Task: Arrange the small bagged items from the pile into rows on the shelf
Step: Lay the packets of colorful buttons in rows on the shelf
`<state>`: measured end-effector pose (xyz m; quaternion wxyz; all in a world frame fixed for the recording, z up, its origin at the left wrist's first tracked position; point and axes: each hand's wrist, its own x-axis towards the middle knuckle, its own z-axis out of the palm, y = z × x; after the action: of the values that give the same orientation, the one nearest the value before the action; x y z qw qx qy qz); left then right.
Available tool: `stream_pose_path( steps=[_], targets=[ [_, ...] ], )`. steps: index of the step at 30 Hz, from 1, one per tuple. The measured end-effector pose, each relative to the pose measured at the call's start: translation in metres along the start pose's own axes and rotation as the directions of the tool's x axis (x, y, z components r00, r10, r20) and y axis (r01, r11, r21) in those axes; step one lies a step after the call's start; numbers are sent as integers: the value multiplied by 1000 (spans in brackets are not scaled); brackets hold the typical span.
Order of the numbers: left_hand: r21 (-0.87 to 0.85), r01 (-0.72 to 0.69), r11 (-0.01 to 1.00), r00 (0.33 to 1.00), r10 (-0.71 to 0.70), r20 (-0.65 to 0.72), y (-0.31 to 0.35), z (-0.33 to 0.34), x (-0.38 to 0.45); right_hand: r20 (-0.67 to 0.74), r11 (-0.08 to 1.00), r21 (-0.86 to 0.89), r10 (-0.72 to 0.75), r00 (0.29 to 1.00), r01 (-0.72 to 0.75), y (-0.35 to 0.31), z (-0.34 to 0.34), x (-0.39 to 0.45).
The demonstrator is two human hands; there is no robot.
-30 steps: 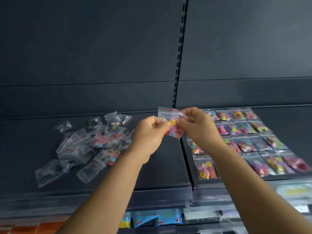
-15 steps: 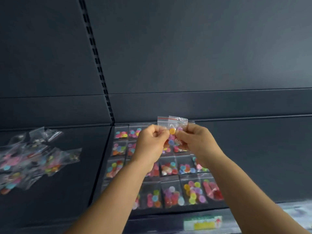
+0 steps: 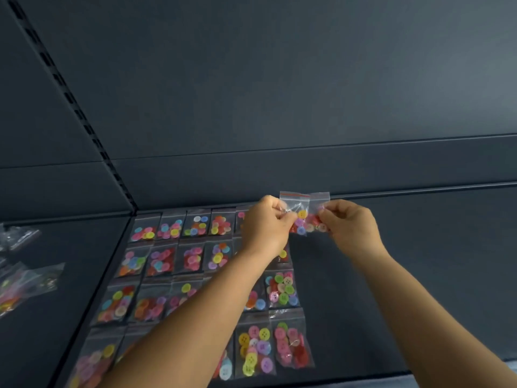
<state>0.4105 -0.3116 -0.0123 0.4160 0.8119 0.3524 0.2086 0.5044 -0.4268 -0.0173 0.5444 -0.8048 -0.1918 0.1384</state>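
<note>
Shelf (image 3: 405,289) of dark metal carries rows of button bags (image 3: 195,259) across its left half, with the loose pile (image 3: 19,281) lying well apart at the far left edge. Above the rows' right end, the left hand (image 3: 265,224) and right hand (image 3: 351,229) each pinch a side of two clear button bags (image 3: 305,217) between curled fingers, holding them off the shelf.

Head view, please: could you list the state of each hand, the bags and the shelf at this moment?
Left hand: pinches the left held bag.
Right hand: pinches the right held bag.
Held bags: two, side by side, lifted above the shelf, red-striped tops up, buttons inside.
Rows of bags: flat on the shelf in a grid, partly hidden by the left arm.
Pile: loose, unsorted, at far left.
Shelf: bare right of the rows.
</note>
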Motion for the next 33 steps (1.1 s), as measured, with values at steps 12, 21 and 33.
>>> stream_pose_path(
  steps=[12,21,33],
  targets=[
    [489,-83,868,996,90,8,3,41,30,6,939,-344,27,1000,-23,28,5,45],
    [540,-484,688,874,407,264,-13,28,29,231,733,-563,-303,924,382,27,-2,35],
    [538,-472,699,881,352,316,-16,43,19,243,702,-592,-313,918,396,33,-4,41]
  ],
)
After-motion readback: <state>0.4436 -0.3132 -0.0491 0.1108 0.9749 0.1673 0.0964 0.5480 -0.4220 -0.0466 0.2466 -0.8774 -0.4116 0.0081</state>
